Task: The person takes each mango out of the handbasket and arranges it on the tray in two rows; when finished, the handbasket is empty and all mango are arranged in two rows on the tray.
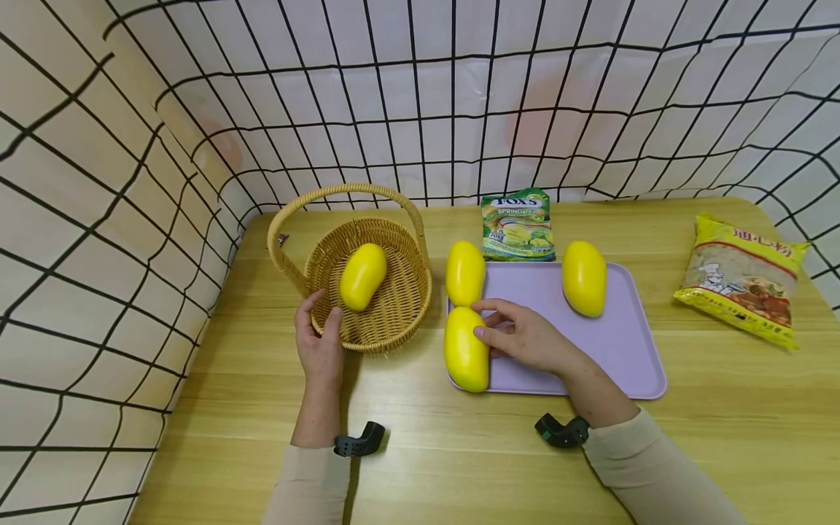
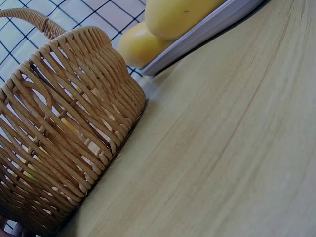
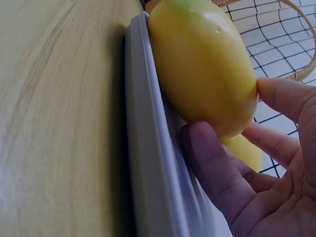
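Note:
My left hand (image 1: 320, 350) holds the front left side of a round wicker basket (image 1: 420, 306), thumb and fingers at its rim. Inside the basket lies one yellow mango (image 1: 363, 277). With thumb and fingertips, my right hand (image 1: 528, 337) pinches the nearer mango (image 1: 464, 354) at the left end of a lilac tray (image 1: 630, 350). In the right wrist view, the thumb touches the lower end of this mango (image 3: 202, 64) and a finger its side. Just behind it is another mango (image 1: 464, 271), and a further one (image 1: 584, 278) lies at the tray's back right.
A green candy bag (image 1: 518, 226) lies behind the tray. Far right on the wooden table (image 1: 407, 452) is a yellow and clear food packet (image 1: 744, 281). The basket's tall handle (image 1: 348, 188) arches over its back. Black wire grid panels (image 1: 453, 109) stand around the table.

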Available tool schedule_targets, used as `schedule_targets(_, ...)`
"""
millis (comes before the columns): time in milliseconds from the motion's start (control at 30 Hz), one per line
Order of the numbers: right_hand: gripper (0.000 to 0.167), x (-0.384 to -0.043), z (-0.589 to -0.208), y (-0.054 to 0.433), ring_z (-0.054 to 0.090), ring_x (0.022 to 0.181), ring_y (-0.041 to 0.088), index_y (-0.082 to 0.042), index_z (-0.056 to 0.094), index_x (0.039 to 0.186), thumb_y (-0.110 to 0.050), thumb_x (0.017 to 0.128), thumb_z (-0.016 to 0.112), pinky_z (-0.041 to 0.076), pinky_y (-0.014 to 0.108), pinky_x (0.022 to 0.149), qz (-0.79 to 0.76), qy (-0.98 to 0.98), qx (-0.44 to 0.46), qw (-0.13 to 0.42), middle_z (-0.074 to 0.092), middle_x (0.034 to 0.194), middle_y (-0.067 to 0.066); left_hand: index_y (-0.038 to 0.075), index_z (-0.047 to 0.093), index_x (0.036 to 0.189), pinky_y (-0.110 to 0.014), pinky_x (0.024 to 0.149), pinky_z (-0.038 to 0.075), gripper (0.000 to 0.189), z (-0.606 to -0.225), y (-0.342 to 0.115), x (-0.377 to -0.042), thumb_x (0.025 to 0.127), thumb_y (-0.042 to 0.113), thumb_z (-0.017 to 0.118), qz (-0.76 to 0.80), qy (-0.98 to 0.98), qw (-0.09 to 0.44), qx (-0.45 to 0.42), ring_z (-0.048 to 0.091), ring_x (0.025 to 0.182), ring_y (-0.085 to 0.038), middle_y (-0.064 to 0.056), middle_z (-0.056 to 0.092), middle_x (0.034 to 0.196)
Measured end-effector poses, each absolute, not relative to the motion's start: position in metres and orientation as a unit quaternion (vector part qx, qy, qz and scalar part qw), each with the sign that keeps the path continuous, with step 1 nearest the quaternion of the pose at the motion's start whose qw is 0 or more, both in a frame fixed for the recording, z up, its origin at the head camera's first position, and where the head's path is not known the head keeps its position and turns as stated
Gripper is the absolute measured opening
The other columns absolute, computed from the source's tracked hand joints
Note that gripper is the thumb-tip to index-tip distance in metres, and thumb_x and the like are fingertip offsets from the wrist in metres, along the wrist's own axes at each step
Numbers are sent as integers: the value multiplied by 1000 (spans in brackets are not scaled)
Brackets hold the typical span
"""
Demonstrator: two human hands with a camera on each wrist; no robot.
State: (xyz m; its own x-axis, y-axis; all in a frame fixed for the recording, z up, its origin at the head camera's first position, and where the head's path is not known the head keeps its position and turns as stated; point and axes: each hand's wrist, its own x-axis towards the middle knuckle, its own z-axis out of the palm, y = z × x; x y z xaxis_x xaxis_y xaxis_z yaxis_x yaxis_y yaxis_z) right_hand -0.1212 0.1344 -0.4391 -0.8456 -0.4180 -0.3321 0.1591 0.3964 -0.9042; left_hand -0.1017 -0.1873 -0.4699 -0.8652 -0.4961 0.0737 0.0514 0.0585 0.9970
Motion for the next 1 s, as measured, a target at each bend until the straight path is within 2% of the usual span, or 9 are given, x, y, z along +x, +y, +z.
schedule_targets(400, 51, -119, -432, 134, 67, 96, 23, -15, 53, 144, -32, 98, 68, 61, 35, 82, -528, 802, -66, 272, 58, 127, 21, 5, 54, 138, -45, 124, 19, 41, -469, -188, -102, 97, 8, 59, -669, -698, 203, 156, 30, 150, -21, -10, 44, 151)
schedule_targets(767, 53, -119, -434, 135, 69, 94, 24, -17, 51, 145, -28, 97, 70, 62, 37, 79, -532, 796, -65, 280, 55, 130, 23, 5, 56, 136, -44, 123, 21, 40, -469, -188, -103, 96, 8, 60, -668, -696, 208, 162, 33, 148, -21, -9, 45, 150)
schedule_targets(1000, 54, -118, -431, 138, 71, 90, 22, -19, 51, 145, -36, 97, 69, 61, 36, 80, -508, 813, -73, 275, 58, 131, 22, 5, 56, 136, -44, 124, 20, 40, -468, -188, -103, 97, 9, 60, -665, -698, 207, 163, 32, 148, -21, -9, 46, 150)
